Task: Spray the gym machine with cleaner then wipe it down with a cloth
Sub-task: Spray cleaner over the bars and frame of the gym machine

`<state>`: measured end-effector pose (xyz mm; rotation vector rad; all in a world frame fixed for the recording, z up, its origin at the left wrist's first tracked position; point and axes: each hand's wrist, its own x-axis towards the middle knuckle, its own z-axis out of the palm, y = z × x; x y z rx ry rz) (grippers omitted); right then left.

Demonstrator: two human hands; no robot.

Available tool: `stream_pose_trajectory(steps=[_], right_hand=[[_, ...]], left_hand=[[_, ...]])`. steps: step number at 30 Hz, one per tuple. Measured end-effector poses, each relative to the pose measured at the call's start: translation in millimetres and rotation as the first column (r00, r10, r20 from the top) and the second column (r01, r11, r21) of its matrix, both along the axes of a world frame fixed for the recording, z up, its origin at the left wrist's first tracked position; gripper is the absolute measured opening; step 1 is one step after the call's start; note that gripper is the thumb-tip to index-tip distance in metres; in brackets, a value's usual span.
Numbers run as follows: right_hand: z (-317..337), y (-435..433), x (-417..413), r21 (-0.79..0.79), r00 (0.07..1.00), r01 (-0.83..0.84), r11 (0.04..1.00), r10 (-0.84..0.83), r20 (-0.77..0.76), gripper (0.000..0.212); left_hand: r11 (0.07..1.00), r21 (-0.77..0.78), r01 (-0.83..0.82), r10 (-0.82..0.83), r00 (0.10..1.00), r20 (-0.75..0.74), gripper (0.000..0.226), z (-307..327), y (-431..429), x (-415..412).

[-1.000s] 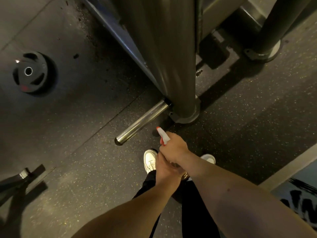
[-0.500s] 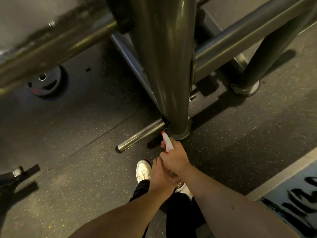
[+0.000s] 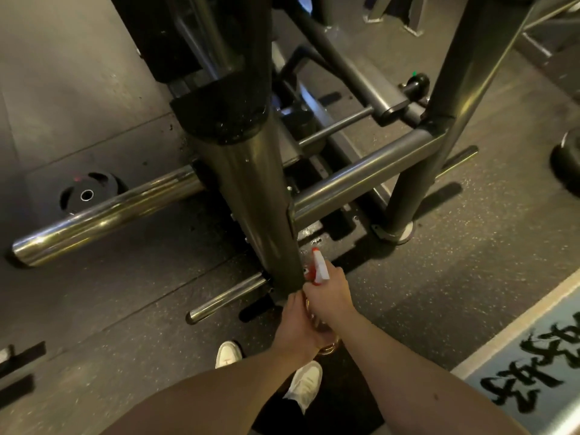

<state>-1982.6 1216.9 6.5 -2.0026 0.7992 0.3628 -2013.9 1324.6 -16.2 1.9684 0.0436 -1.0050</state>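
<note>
Gripping one spray bottle (image 3: pixel 320 269) at frame centre: right hand (image 3: pixel 331 293) round its trigger head, left hand (image 3: pixel 295 328) curled round its body below. Nozzle just beside the machine post (image 3: pixel 251 189). Two chrome pegs (image 3: pixel 103 215) at left, one plate (image 3: pixel 86 194), two shoes (image 3: pixel 303 386) at bottom.

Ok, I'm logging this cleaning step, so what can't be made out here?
Head view only.
Spray bottle: body mostly covered by right hand and left hand.
Left hand's fingers: hidden under the hand itself.
Cloth: none in sight.
Gym machine: top cut off by upper edge.
</note>
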Motion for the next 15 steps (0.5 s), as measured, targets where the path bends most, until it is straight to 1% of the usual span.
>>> stream_pose_trajectory(steps=[2, 4, 7, 10, 13, 15], right_hand=[[14, -14, 4, 0.004, 0.999, 0.029, 1.000, -0.029, 0.031, 0.026], [25, -26, 6, 0.006, 0.999, 0.009, 1.000, -0.009, 0.052, 0.021], [48, -41, 13, 0.010, 0.999, -0.021, 1.000, 0.021, 0.042, 0.023], [57, -58, 22, 0.007, 0.999, -0.009, 1.000, 0.009, 0.033, 0.025], [63, -70, 30, -0.034, 1.000, 0.001, 0.999, 0.000, 0.023, 0.015], [67, -79, 36, -0.033, 1.000, 0.012, 0.999, -0.011, 0.018, 0.017]], left_hand=[[0.999, -0.004, -0.054, 0.054, 0.998, 0.030, 0.102, 12, -14, 3], [0.997, -0.028, -0.067, 0.067, 0.998, 0.003, 0.099, 23, -26, 6], [0.992, -0.056, -0.114, 0.112, 0.993, -0.039, 0.106, 36, -41, 13], [0.994, -0.061, -0.086, 0.084, 0.995, -0.046, 0.106, 44, -56, 21], [0.997, -0.047, -0.069, 0.066, 0.996, -0.054, 0.093, 56, -70, 29], [0.999, -0.030, -0.042, 0.041, 0.999, -0.015, 0.086, 56, -76, 36]])
